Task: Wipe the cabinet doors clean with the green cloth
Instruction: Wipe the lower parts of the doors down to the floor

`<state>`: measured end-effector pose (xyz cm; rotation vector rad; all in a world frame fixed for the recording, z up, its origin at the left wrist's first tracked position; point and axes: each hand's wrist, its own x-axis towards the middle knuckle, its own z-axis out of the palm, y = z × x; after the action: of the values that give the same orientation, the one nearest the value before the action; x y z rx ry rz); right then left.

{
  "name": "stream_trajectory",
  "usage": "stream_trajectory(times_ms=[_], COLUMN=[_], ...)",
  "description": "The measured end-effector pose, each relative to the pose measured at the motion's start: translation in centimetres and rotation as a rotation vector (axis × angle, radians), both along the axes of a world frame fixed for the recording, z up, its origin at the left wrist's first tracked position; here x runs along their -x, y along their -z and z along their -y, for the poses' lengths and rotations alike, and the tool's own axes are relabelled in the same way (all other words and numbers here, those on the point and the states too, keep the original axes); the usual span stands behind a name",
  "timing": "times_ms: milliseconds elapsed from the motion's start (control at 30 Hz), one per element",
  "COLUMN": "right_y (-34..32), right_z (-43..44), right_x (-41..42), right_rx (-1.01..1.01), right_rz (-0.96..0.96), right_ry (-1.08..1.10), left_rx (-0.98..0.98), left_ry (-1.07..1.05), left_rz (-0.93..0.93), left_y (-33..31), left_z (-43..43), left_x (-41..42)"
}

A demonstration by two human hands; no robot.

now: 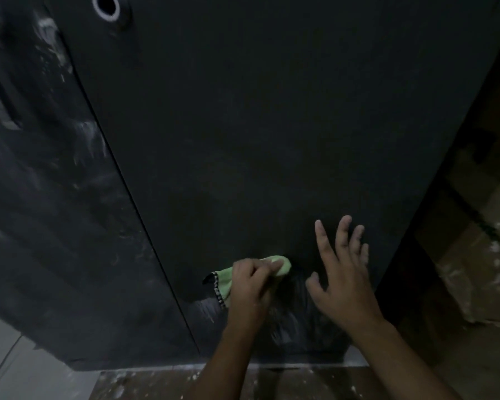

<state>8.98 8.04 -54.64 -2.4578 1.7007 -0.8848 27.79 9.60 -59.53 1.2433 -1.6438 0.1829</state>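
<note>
A dark cabinet door fills the middle of the head view, seen steeply from above. My left hand is closed around the bunched green cloth and presses it against the lower part of that door. A dark stitched hem of the cloth hangs out to the left of my fingers. My right hand rests flat on the door just to the right, fingers spread, holding nothing. The neighbouring door on the left carries white dusty smears.
A round silver-rimmed hole sits near the top of the middle door. White smudges mark the door's bottom strip. The floor below is speckled with white. Cardboard lies in the dim space on the right.
</note>
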Motion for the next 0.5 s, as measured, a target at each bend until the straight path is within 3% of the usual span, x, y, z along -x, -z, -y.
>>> stream_trajectory(times_ms=[133, 367, 500], right_y=[-0.5, -1.2, -1.8], right_z=[-0.3, 0.4, 0.3], right_x=[0.3, 1.5, 2.8], right_rx=[0.064, 0.148, 0.253], right_rz=[0.064, 0.144, 0.312], right_ry=[-0.005, 0.010, -0.003], left_rx=[0.176, 0.458, 0.522], left_ry=[-0.232, -0.478, -0.559], left_rz=[-0.259, -0.463, -0.509], left_y=[-5.8, -18.6, -20.7], left_z=[-0.5, -0.4, 1.6], left_x=[-1.9, -8.8, -7.6])
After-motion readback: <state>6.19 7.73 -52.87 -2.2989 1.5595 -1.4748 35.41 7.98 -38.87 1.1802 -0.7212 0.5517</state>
